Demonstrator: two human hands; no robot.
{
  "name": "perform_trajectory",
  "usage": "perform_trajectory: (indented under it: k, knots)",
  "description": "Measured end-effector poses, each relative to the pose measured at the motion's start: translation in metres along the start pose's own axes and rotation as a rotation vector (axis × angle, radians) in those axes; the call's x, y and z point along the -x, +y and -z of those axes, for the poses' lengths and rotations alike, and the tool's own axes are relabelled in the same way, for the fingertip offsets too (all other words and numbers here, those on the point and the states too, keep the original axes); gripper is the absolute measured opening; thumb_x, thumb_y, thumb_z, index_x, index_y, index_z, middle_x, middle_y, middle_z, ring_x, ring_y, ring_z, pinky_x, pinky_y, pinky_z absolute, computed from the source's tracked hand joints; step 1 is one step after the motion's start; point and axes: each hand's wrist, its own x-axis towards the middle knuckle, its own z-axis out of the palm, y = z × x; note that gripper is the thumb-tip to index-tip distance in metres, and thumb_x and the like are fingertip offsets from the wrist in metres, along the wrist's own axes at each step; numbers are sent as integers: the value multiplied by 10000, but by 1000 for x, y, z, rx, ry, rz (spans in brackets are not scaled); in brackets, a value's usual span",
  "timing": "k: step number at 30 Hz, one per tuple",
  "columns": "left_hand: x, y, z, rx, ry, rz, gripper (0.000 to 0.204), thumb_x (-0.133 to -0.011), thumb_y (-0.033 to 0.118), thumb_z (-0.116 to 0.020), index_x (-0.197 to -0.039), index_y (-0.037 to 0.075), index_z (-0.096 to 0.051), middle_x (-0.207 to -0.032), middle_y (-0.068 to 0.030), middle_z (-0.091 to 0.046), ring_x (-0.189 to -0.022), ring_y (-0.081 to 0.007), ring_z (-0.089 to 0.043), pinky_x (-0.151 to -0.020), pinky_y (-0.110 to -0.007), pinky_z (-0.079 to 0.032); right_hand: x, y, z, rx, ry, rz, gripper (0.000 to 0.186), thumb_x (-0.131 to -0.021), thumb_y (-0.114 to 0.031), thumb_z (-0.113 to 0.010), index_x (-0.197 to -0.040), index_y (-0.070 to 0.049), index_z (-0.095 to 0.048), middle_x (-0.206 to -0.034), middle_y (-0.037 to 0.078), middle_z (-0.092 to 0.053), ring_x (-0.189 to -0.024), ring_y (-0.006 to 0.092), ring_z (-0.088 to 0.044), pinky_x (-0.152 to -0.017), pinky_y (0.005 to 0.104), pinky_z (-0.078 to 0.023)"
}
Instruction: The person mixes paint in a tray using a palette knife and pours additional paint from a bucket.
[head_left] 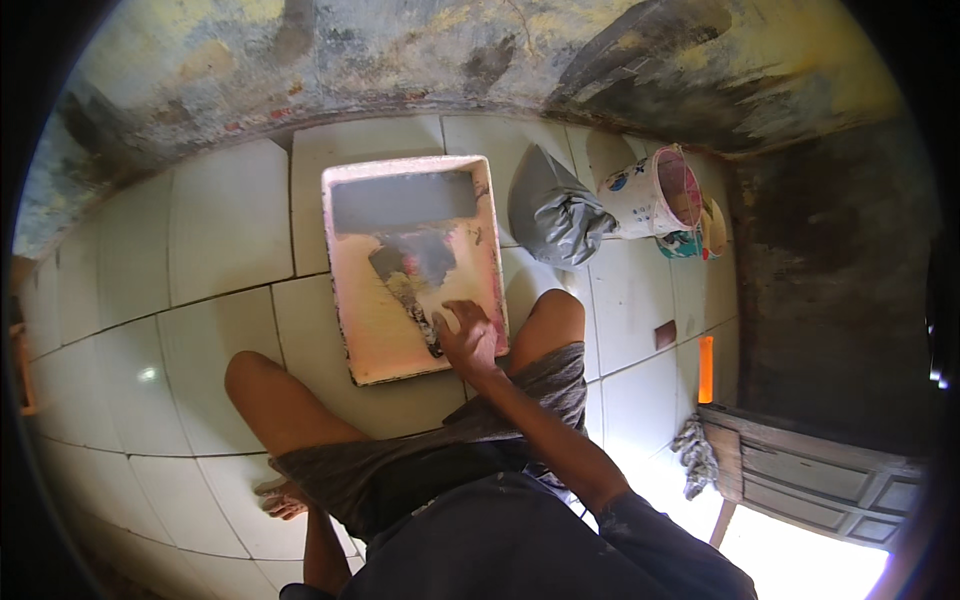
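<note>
A pinkish paint tray point(344, 300) lies on the tiled floor in front of my knees. Grey paint point(400, 200) fills its deep far end, with a grey smear on the slope. On that slope rests a long, narrow tool point(397, 283), coated in dark and pale paint; its exact kind is unclear. My right hand point(468, 338) is over the tray's near right part, beside the tool's near end, fingers curved and apart. Low by my left thigh, my left hand point(284, 499) is partly hidden, with its visible fingers spread near the floor.
Right of the tray sits a grey plastic bag point(560, 215), with a tipped white bucket point(645, 195) beyond it. A stained wall point(430, 60) borders the far side. An orange object point(706, 368), a rag point(695, 457) and a wooden door point(810, 470) are at the right.
</note>
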Motion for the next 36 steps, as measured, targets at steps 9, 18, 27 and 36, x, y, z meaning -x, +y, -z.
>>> perform_trajectory:
  k: [9, 18, 27, 36]
  knots:
    - [-6, 29, 13, 17, -94, -12, 888, -764, 761, -420, -1438, 197, -287, -1331, -326, -316, -1283, -421, -268, -976, -542, -262, -166, -40, -50, -14, 65, 181, 162, -837, -174, -620, -838, -12, -625, -794, 134, -624, -663, 246, -604, -610, 332, -483]
    - [-10, 48, 48, 167, -188, 3, 907, -755, 777, -419, -1446, 206, -281, -1418, -301, -217, -1340, -393, -171, -1025, -544, -198, -248, -87, -51, 140, -146, 154, 192, -837, -185, -610, -881, -2, -646, -757, 135, -649, -649, 228, -607, -642, 321, -482]
    - [-16, 49, 54, 132, -159, 27, 982, -719, 825, -392, -1402, 121, -369, -1431, -257, -262, -1343, -367, -211, -1040, -552, -195, -200, -94, -5, 233, -559, 532, 209, -800, -171, -639, -944, -20, -650, -853, 158, -651, -710, 269, -626, -661, 347, -491]
    - [-6, 17, 11, -179, -132, 13, 780, -835, 750, -224, -1461, 285, -208, -1400, -216, -338, -1222, -389, -379, -947, -527, -365, -163, 49, 249, 480, -468, 161, 380, -792, -293, -650, -1098, -70, -612, -1114, 155, -596, -1056, 304, -555, -909, 394, -435]
